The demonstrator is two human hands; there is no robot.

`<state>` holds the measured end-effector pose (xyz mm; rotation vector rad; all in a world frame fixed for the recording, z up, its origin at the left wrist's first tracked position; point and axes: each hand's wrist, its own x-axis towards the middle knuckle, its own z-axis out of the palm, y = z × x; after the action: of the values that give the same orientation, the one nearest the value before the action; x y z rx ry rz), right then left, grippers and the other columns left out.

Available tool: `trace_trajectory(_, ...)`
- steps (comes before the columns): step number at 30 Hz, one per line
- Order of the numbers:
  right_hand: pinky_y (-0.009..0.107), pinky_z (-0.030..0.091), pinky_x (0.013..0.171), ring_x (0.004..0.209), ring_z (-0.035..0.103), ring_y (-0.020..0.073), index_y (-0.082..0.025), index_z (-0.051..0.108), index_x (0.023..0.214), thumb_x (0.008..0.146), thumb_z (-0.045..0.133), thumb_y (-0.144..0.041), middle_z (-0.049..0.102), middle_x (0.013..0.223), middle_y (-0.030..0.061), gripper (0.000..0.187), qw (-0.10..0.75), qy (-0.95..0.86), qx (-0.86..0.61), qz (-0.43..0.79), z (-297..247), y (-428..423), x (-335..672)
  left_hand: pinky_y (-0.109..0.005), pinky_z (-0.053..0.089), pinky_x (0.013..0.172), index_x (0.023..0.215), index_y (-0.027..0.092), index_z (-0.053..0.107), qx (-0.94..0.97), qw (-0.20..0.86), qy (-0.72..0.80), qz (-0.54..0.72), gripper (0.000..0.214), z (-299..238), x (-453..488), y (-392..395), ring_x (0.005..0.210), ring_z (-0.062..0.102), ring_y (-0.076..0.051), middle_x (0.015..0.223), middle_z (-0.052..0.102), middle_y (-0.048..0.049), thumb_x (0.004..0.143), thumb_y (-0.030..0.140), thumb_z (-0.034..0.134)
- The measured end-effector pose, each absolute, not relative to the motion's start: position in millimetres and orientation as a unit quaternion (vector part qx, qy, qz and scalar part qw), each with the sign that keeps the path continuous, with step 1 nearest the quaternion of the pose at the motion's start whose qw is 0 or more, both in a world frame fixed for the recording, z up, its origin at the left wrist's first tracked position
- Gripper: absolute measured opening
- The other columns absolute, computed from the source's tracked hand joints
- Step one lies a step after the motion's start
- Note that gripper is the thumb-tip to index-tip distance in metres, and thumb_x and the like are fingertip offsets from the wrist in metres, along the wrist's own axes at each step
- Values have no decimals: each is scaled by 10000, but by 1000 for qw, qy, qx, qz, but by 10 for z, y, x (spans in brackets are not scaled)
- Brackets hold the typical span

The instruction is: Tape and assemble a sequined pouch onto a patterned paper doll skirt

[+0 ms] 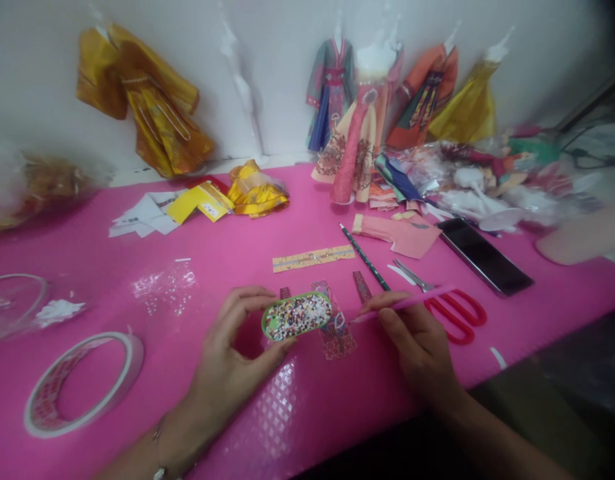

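My left hand (232, 353) holds a small green oval tray (296, 316) filled with tiny multicoloured beads, thumb and fingers pinching its rim just above the pink table (197, 267). My right hand (412, 340) grips a thin pink stick (412, 301) like a pen, its tip pointing left toward a patterned red paper piece (337, 333) lying under the tray. Two small dark red paper strips (361, 287) lie beside it.
Red-handled scissors (455, 310), tweezers (412, 275), a dark pencil (365, 257), a phone (485, 257), a yellow patterned strip (312, 259) and pink paper garment (400, 233) lie beyond. Tape roll (82, 383) sits left. Paper dresses (357, 133) stand along the wall.
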<state>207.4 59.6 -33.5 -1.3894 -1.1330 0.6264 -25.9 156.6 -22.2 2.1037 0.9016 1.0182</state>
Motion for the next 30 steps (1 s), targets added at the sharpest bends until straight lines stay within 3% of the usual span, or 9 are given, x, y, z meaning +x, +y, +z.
trace_trajectory(9,355,522,816,935,616,207,-256,641,986,971,528,-224,658,910,26,119,618,-500,-558,236,-322,586,2099,-392,480,893,1100,242,587,800,328,310,396,313,-190,-253,1526,1053,554,-213,1089,567,-43,819,216,722)
trace_trajectory(16,401,502,877,942,608,219,-250,630,1025,980,486,-168,645,923,36,172,650,-520,-494,252,-144,488,2057,-400,486,886,1129,241,592,810,387,253,360,413,-217,-249,1444,1050,555,-237,1114,564,-57,768,286,788)
trace_trajectory(25,461,468,941,940,649,234,-276,576,1068,890,532,-67,706,936,21,278,518,-683,-462,229,-18,346,2004,-422,495,873,1137,253,574,847,385,193,312,450,-159,-212,1405,997,581,-251,1081,587,-69,763,363,799)
trace_trajectory(30,395,516,905,886,688,200,-271,601,1047,896,559,-98,747,896,1,233,505,-704,-454,208,37,382,1963,-435,479,903,1159,264,574,857,390,180,286,462,-165,-201,1387,1013,573,-252,1082,594,-65,763,353,795)
